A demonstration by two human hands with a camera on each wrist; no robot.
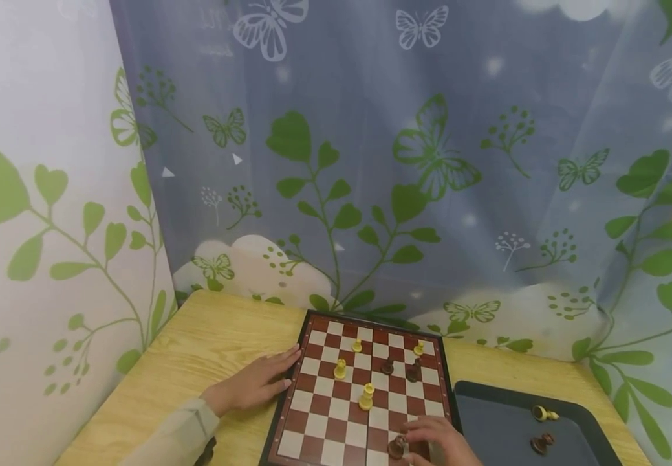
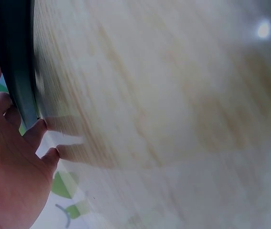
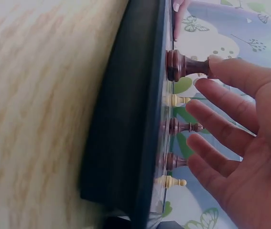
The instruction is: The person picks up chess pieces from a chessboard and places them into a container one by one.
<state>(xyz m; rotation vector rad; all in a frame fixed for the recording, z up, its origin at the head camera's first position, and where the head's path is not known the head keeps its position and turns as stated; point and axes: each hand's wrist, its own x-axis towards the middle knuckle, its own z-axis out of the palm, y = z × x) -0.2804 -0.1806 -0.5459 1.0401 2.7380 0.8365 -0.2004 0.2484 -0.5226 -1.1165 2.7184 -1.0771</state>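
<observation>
A red-and-white chessboard (image 1: 318, 425) with a black rim lies on the wooden table. Near its front right, my right hand (image 1: 437, 439) pinches a dark brown chess piece (image 1: 396, 446) by its top, which the fingers hide. In the right wrist view the piece (image 3: 183, 66) stands with its base at the board, and the other fingers are spread. My left hand (image 1: 252, 383) rests along the board's left edge with extended fingers. On the board stand a yellow rook (image 1: 367, 397), other yellow pieces (image 1: 340, 369) and two dark pieces (image 1: 413, 370).
A dark grey tray (image 1: 487, 414) sits right of the board. Inside it lie a yellow piece (image 1: 545, 413) and a dark brown piece (image 1: 542, 443), both on their sides. A patterned curtain (image 1: 359, 162) hangs behind the wooden table (image 1: 225, 323).
</observation>
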